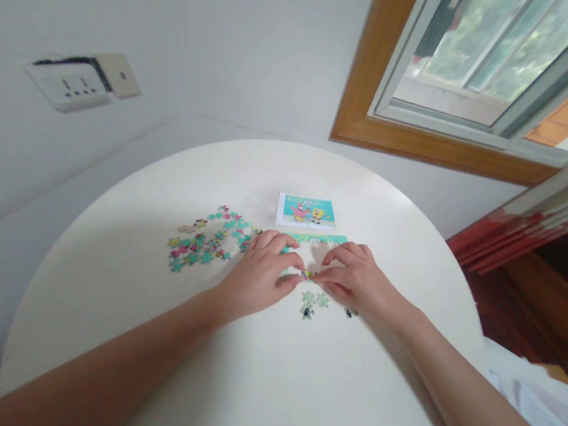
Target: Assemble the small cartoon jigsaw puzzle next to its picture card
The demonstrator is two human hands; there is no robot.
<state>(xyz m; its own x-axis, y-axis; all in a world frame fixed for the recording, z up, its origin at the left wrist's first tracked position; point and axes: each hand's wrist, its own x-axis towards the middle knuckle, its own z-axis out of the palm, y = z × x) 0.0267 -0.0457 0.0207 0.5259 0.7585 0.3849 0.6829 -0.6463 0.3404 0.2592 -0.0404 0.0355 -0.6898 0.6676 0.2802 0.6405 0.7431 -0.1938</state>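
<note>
On the round white counter [257,384], both bare hands meet over a few small multicoloured jigsaw pieces [307,275], yellow, blue and pink, at the middle of the work area. The left hand [262,270] has its thumb and index fingertip pinched together on the left end of these pieces, its other fingers curled above. The right hand [360,279] pinches the right end in the same way, thumb and fingertips close together; how many pieces lie between the fingers is too small to tell.

Just beyond the fingers lies a joined teal jigsaw section [334,238], partly hidden by the hands. Beyond that, on the far side, a SpongeBob and Patrick picture card [309,212] lies flat, with a white margin along its left edge.

Left of the left hand spreads a loose pile of jigsaw pieces [205,240], mostly teal with pink and yellow among them. On the near side of the pinched pieces are a few pale green jigsaw pieces [308,298], one with a black mark, and another dark-marked jigsaw piece [349,313] sits just beneath the right hand, partly covered.
</note>
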